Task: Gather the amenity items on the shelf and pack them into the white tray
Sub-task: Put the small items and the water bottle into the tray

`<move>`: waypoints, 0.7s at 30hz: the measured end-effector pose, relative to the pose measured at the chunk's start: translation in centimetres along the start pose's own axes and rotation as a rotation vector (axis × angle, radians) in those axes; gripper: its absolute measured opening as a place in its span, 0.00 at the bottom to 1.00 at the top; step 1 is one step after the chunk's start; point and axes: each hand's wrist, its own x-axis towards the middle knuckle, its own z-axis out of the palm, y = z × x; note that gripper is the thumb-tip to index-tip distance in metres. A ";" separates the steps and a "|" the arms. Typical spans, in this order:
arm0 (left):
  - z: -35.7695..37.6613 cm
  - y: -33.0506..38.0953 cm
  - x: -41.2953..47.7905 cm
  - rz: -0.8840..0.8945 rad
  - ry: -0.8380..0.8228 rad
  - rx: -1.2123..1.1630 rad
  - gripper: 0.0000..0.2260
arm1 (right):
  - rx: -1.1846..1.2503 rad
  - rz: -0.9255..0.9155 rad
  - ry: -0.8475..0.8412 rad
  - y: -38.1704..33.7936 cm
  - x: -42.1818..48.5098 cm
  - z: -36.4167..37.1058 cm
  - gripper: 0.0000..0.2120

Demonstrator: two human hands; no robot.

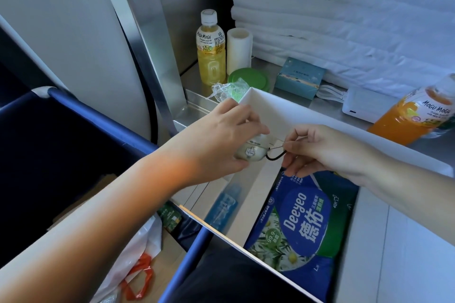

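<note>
The white tray (283, 106) stands on the metal shelf, split by an inner divider. A blue Deeyeo wet-wipe pack (302, 224) lies in its right compartment, and a blue packet (222, 205) lies in the narrow left one. My left hand (221, 135) grips a small pale round case (248, 151) above the tray's left part. My right hand (325, 147) pinches the black carabiner loop (277, 155) attached to that case. Farther back on the shelf stand a yellow Mogu Mogu bottle (211, 49), a white roll (239, 50), a green lid (248, 79) and a teal box (299, 77).
A stack of folded white towels (344, 15) fills the back right. An orange Mogu Mogu bottle (413, 115) lies tilted beside a white power bank (362, 104). Crumpled clear wrap (221, 91) sits by the tray corner. A blue-framed cart bin (73, 155) with bags is at left.
</note>
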 end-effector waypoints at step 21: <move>2.2 0.9 1.4 0.067 -0.259 0.309 0.23 | -0.043 0.073 0.013 1.5 1.2 -0.6 0.05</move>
